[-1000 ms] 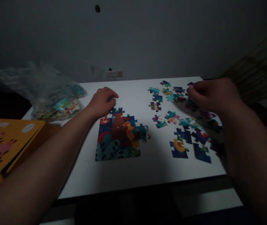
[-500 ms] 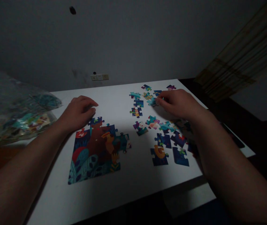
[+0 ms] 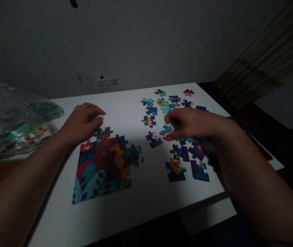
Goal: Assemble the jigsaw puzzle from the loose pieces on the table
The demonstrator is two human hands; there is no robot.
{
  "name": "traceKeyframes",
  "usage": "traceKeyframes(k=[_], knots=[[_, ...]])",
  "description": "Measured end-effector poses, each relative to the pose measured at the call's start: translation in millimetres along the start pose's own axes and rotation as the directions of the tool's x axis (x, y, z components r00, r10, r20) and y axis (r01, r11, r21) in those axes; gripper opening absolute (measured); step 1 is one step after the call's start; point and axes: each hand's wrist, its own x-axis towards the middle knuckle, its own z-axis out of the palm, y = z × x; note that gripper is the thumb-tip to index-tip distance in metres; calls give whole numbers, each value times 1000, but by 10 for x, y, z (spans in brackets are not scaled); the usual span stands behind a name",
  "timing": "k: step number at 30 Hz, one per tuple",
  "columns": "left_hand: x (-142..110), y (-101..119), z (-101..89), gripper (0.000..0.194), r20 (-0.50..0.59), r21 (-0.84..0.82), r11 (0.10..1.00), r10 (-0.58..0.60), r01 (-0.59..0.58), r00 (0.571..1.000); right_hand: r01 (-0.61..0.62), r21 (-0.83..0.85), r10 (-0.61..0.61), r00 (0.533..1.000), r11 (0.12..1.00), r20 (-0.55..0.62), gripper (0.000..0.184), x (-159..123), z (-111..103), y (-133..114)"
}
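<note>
The joined part of a jigsaw puzzle, showing a brown animal, red shapes and blue leaves, lies flat on the white table. My left hand rests just beyond its upper left edge, thumb and forefinger apart, holding nothing. Over the loose pieces on the right is my right hand. Its thumb and forefinger are spread around a teal and pink puzzle piece, the thumb at its lower edge. A white and purple piece lies to the left of that. My right hand and forearm hide some of the other pieces.
More loose pieces surround the right hand, among them an orange and navy piece nearer me and a purple piece at the back. A clear plastic bag of pieces stands at the left. Behind the table rises a wall with sockets.
My right hand has come back toward me from a teal piece to the teal and pink one, and its thumb and forefinger have parted. My left hand has stayed nearly still.
</note>
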Motion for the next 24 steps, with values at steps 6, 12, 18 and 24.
traceKeyframes(k=[6,12,18,24], knots=[[3,37,-12,48,2,6,1000,8,-8,1000,31,89,-32,999,996,8,62,-10,39,0],[-12,86,-27,48,10,2,1000,-27,27,1000,156,184,-161,987,971,15,48,5,89,50],[-4,114,-23,48,12,-20,999,-35,35,999,133,219,-142,990,966,24,51,-3,57,33],[-4,111,-10,44,4,-28,999,-39,39,999,82,171,-71,995,982,-69,55,25,46,21]])
